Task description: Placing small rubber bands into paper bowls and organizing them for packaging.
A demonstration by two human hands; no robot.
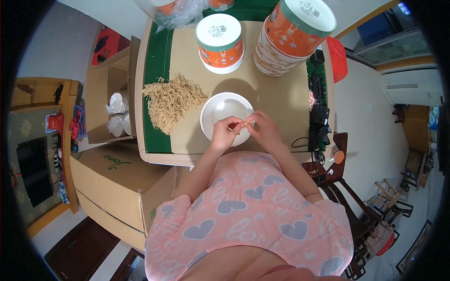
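Over a white round tub [209, 107] at the table's near edge, my left hand [227, 131] and my right hand [265, 131] meet with fingertips pinched together. Between them shows a small bit of tan string, mostly hidden by the fingers. Left of the tub lies a loose, tangled heap of tan string [174, 100]. Behind the tub stands an upside-down orange and green printed paper bucket [220, 51], with a white rim below it. Farther right rises a taller stack of the same printed buckets [296, 37], its lower part ringed with tan string.
Clear plastic wrapping [180, 14] with more buckets lies at the far left of the table. Black adapters and cables [320, 114] line the right edge, near a red plastic container [336, 60]. Cardboard boxes [126, 173] stand left of the table, and a dark wooden chair [340, 164] stands right.
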